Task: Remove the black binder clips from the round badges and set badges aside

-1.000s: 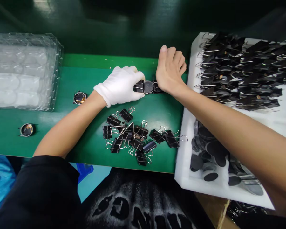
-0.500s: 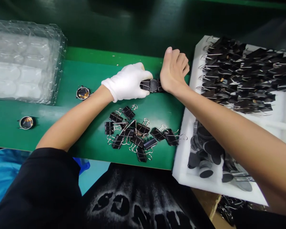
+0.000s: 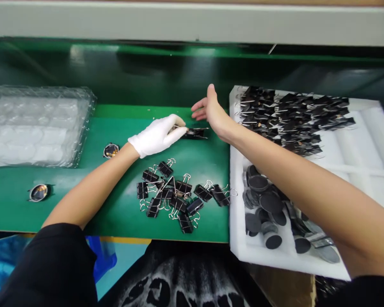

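Note:
My left hand [image 3: 161, 135], in a white glove, is closed on one end of a black binder-clip assembly [image 3: 196, 134] at the middle of the green table; its far end sticks out to the right. My bare right hand [image 3: 215, 113] is just beyond that end, apart from it, fingers stretched and thumb up, holding nothing. Nearer my body lies a loose pile of black binder clips [image 3: 178, 202] with silver wire handles. Two round watch-like cases [image 3: 110, 150] with metal rims lie at the left, one beside my left forearm and the other [image 3: 39, 193] nearer the front edge.
A white foam tray [image 3: 237, 238] on the right holds rows of clipped black assemblies [image 3: 275, 111] and dark round discs [image 3: 258, 182]. Stacked clear plastic trays [image 3: 35, 128] stand at the left. A grey ledge [image 3: 192, 24] runs across the back.
My right hand has come off the clipped assembly and opened out. The left hand still grips it and has tipped it onto its edge. The view has tilted upward.

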{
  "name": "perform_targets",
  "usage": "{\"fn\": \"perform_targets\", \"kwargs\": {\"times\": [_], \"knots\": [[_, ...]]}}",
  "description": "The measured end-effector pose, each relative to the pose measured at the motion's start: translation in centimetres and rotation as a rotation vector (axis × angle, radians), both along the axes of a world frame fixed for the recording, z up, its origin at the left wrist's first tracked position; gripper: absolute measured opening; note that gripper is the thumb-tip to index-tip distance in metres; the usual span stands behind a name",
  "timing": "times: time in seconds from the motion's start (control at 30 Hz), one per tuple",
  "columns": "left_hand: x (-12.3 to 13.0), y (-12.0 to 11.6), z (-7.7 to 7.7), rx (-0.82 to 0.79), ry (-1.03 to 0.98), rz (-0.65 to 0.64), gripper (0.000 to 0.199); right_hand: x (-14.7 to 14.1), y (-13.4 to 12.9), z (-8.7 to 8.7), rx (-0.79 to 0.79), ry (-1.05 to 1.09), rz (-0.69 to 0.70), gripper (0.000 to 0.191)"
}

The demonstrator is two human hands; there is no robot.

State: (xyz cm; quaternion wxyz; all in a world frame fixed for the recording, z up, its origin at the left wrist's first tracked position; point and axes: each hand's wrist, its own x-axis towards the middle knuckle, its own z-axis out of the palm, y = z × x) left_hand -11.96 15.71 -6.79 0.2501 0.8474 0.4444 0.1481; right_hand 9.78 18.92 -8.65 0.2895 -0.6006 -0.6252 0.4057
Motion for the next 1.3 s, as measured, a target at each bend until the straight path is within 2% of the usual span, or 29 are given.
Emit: {"fn": "perform_targets", "kwargs": {"times": [0.1, 0.2, 0.3, 0.37, 0.43, 0.5, 0.57, 0.63, 0.7, 0.77, 0.83, 0.93, 1.03, 1.2, 1.3], "knots": [[0.3, -0.3, 1.0, -0.116, -0.151, 0.215, 0.058, 0.7, -2.0, 2.9, -0.161, 0.183, 0.158, 0.068], [0.7, -0.7, 1.5, -0.251, -0.288, 0.295, 0.073, 1.2, -4.0, 4.2, -0.176, 0.219, 0.286, 0.041], [0.9, -1.3, 1.5, -0.284, -0.307, 0.252, 0.077, 1.4, -5.4, 4.1, -0.119, 0.187, 0.279, 0.024], [0.8, -1.7, 1.3, -0.297, -0.300, 0.174, 0.077, 1.8, -6.5, 4.3, -0.032, 0.091, 0.215, 0.017], [0.4, -1.8, 1.1, -0.339, -0.330, 0.056, 0.077, 3.0, -8.0, 5.3, 0.083, -0.018, 0.186, 0.015], [-0.1, -1.5, 0.7, -0.380, -0.360, -0.016, 0.082, 5.4, -10.0, 7.2, 0.206, -0.089, 0.165, 0.016], [-0.7, -0.8, 0.3, -0.355, -0.352, -0.020, 0.078, 9.2, -12.0, 9.5, 0.324, -0.146, 0.093, 0.017], [-1.0, 0.0, 0.1, -0.344, -0.303, 0.003, 0.069, 14.5, -13.8, 11.5, 0.431, -0.230, -0.037, 0.018], [-0.9, 0.6, 0.1, -0.346, -0.240, 0.024, 0.060, 20.7, -14.7, 12.3, 0.520, -0.327, -0.167, 0.025], [-0.6, 0.9, 0.3, -0.342, -0.188, 0.041, 0.055, 26.8, -14.8, 11.7, 0.540, -0.397, -0.259, 0.033], [-0.1, 1.0, 0.6, -0.333, -0.142, 0.066, 0.052, 31.9, -14.2, 9.8, 0.489, -0.402, -0.296, 0.041], [0.3, 1.1, 0.8, -0.329, -0.105, 0.086, 0.047, 36.3, -13.0, 6.4, 0.383, -0.350, -0.298, 0.046], [0.2, 1.3, 0.9, -0.312, -0.100, 0.065, 0.047, 37.6, -12.2, 4.2, 0.326, -0.348, -0.286, 0.042], [-0.2, 1.5, 0.9, -0.278, -0.039, 0.079, 0.055, 37.0, -11.9, 2.9, 0.300, -0.342, -0.254, 0.038], [-0.3, 1.4, 0.7, -0.258, -0.024, 0.071, 0.054, 36.1, -11.9, 1.7, 0.368, -0.349, -0.298, 0.038]]}}
